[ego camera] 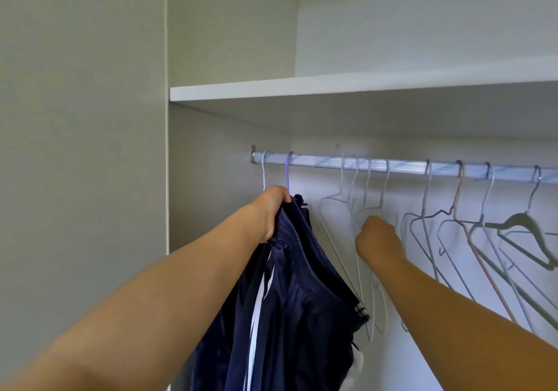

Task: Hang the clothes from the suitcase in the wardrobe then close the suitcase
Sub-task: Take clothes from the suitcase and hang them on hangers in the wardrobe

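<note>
- The navy garment (290, 300) is hanging in front of the wardrobe (211, 137), just below the left end of the rail (332, 162), and is not yet on any hanger.
- It is looking thin, shiny and limp, with white stripes running down it. I am judging it light, soft and rather slippery, so it is likely to slide off a smooth bar.
- The best hold is likely the thicker band along its top edge, where the cloth is bunching.
- The left hand (273, 209) is clenching exactly that top edge, fingers curled tight round the gathered cloth and carrying its full weight.
- The right hand (377, 239) is reaching into the cluster of white hangers (341, 206) at the middle of the rail. It is closed into a fist and appears to be grasping 1 of them, though the fingers are turned away.
- More hangers (525, 224), grey ones among them, are hanging bare further right.
- 2 hooks are sitting on the rail just above the left hand, 1 of them purple (288, 170).
- A white shelf (302, 88) is running above the rail.
- The suitcase is not showing here.
</note>
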{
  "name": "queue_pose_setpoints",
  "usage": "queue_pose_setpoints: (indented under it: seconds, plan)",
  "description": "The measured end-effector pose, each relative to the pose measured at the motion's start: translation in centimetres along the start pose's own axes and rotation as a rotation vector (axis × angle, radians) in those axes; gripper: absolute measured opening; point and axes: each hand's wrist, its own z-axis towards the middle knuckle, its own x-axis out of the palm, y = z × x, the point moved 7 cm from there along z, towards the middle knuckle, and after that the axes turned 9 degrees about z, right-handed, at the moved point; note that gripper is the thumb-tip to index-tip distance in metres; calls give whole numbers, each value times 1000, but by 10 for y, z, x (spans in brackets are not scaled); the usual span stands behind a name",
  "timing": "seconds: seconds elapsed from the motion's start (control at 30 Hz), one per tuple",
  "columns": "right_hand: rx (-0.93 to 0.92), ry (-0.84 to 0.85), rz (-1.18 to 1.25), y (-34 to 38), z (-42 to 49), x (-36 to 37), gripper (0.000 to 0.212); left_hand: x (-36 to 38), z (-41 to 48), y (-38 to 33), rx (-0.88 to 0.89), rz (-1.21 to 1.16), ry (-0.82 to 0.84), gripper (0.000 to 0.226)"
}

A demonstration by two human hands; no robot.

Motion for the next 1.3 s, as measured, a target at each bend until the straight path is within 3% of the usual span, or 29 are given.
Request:
queue_pose_setpoints:
  seconds: [0.07, 0.23, 0.4, 0.5, 0.63, 0.73, 0.87, 1.03, 1.13, 1.3]
  plan:
    - [21, -51, 166, 2, -1, -5, 18, 1, -5, 3, 7, -4, -2, 24]
    - [51, -20, 434, -1, -22, -5, 27, -8, -19, 13, 22, -23, -91, 13]
    - [61, -4, 566, -12, -72, -17, 33, -11, -46, 28, 39, -71, -166, 44]
    - [69, 11, 685, -26, -111, -27, 33, -8, -70, 38, 75, -102, -217, 48]
    - [101, 85, 733, -51, -153, -34, 26, -5, -101, 60, -20, -99, -281, 57]
    - [72, 82, 752, -61, -181, -46, 35, -3, -132, 76, -45, -63, -307, 64]
    - [36, -27, 723, -68, -211, -67, 46, -1, -167, 93, -69, -32, -315, 57]
    - [115, 80, 994, -71, -225, -66, 39, -6, -195, 99, -78, -16, -319, 36]
    - [213, 98, 1186, -66, -233, -74, 37, -9, -206, 98, -82, -17, -331, 37]
    - [276, 60, 1222, -65, -234, -87, 43, -27, -214, 94, -33, -21, -443, 42]
